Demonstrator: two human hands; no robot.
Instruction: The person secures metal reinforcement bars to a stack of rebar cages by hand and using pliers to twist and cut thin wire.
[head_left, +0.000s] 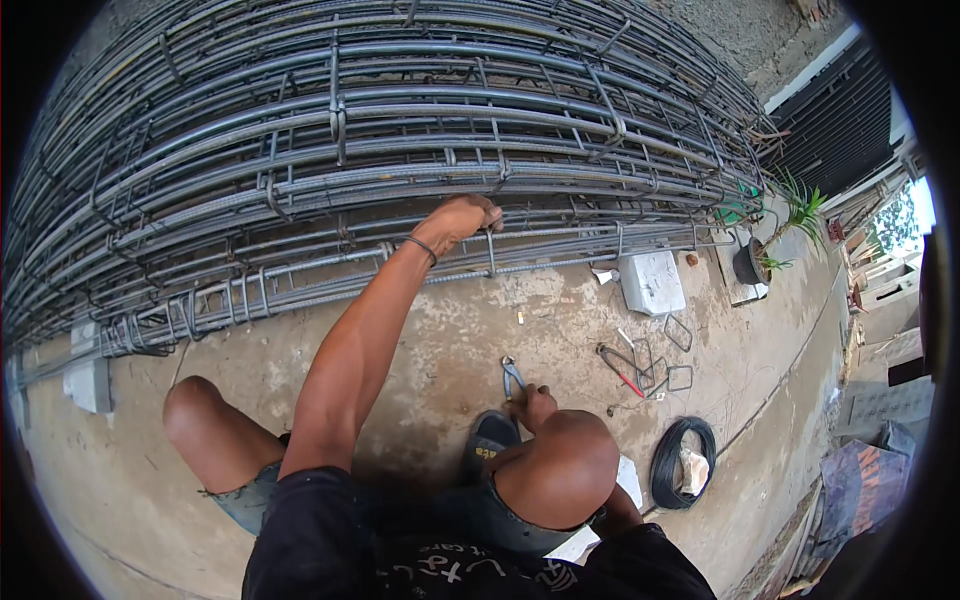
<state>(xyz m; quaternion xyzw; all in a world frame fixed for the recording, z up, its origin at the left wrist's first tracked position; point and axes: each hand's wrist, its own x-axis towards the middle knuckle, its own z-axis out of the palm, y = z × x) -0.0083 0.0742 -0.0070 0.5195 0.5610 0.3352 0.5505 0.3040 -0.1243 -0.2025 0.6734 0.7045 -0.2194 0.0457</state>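
The right grip (pixel 535 405) is clenched on the handles of blue pincers (pixel 511 377), their head pointing away from the body, low over the concrete floor (pixel 440 335). Ahead and leftward, the left grip (pixel 467 219) is curled against the stacked rebar cages (pixel 337 122); whether its fingers close around a bar, I cannot tell. The cages stretch to both sides of that grip and beyond it. Just left of the right grip and nearer the body is a dark sandal (pixel 491 437). Rightward of it lie a red-handled tool (pixel 627 380), bent metal squares (pixel 680 367) and, nearer the body, a black wire coil (pixel 665 467). Right of the left grip sits a white block (pixel 652 285), then a potted plant (pixel 747 264).
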